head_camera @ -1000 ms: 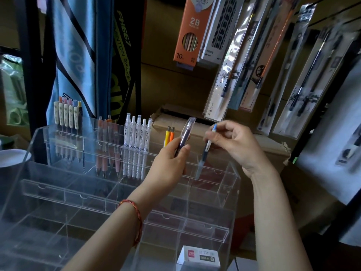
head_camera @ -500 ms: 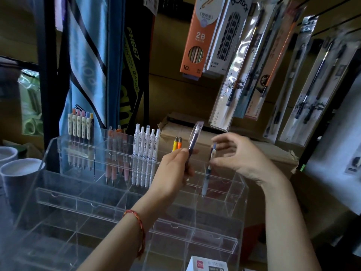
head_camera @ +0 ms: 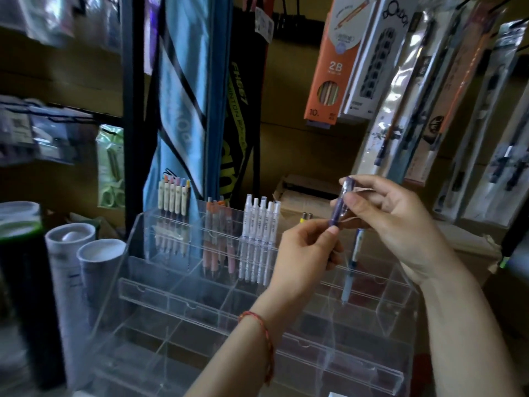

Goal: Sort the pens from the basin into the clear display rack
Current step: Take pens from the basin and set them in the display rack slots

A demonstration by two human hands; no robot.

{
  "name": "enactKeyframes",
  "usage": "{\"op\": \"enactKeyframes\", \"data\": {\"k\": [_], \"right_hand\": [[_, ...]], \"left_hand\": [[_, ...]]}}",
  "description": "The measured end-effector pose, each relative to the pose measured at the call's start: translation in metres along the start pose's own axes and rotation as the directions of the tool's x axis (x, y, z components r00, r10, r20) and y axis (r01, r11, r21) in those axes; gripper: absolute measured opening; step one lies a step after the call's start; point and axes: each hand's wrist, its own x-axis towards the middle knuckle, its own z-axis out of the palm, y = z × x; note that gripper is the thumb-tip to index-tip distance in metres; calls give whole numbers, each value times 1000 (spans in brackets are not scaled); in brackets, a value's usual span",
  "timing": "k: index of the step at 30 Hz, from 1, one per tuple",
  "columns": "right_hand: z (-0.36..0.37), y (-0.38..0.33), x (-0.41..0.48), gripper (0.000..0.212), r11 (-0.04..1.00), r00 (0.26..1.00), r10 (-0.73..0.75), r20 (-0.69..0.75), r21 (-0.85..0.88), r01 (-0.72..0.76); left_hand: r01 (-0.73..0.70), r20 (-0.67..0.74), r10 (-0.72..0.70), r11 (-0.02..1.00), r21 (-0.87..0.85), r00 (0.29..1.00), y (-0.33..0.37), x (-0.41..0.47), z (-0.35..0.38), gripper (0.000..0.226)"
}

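Observation:
A clear tiered display rack [head_camera: 177, 302] stands in front of me. Its top row holds cream pens [head_camera: 173, 196], pink-orange pens [head_camera: 218, 242], white pens [head_camera: 260, 233] and two yellow-orange pens [head_camera: 305, 216]. A blue-and-white pen [head_camera: 352, 262] stands alone in a compartment at the right. A translucent purple pen [head_camera: 340, 203] is upright above the rack. My left hand [head_camera: 303, 253] pinches its lower end, and my right hand [head_camera: 400, 224] pinches its upper part. The basin is out of view.
Two grey tubes [head_camera: 86, 253] and a dark canister [head_camera: 25, 282] stand left of the rack. A cardboard box [head_camera: 309, 193] sits behind it. Packaged pens and a 2B pencil box [head_camera: 332, 70] hang above right. A blue racket bag [head_camera: 183, 96] hangs behind.
My right hand let go of the blue-and-white pen, which now stands in the rack, and rose to take the purple pen's upper part. The view shifted right and up.

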Motion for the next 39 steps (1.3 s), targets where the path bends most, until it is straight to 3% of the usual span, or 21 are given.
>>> {"op": "enactKeyframes", "data": {"k": [7, 12, 15, 18, 20, 22, 26, 30, 39], "right_hand": [[9, 7, 3, 39, 983, 999, 49, -23, 181, -44], [-8, 2, 3, 24, 960, 967, -8, -254, 267, 78], [-26, -3, 1, 21, 938, 872, -84, -483, 258, 233], [-45, 2, 2, 14, 947, 728, -195, -657, 67, 314], [-52, 9, 2, 14, 974, 758, -218, -615, -90, 206], [-52, 17, 1, 19, 982, 869, -129, -478, -185, 44], [-40, 22, -4, 18, 976, 972, 42, -231, -199, -89], [-34, 22, -5, 24, 951, 983, 177, -41, -251, -182], [-42, 34, -8, 15, 793, 928, 368, 51, -538, -285]], "left_hand": [[-9, -26, 11, 996, 85, 1000, 0, 4, -11, 18], [-57, -62, 75, 966, 254, 995, -4, 5, 1, 22], [-163, -15, 184, 899, 406, 983, -7, 2, 10, 37], [-230, 85, 220, 805, 547, 972, -13, 4, 16, 51], [-226, 133, 183, 785, 577, 974, -17, 7, 21, 56], [-203, 156, 135, 775, 599, 978, -22, 8, 26, 59], [-238, 180, 158, 728, 643, 971, -25, 10, 25, 60], [-273, 243, 146, 701, 659, 959, -18, 14, 14, 66], [-270, 257, 121, 671, 690, 959, -22, 18, 13, 65]]}}
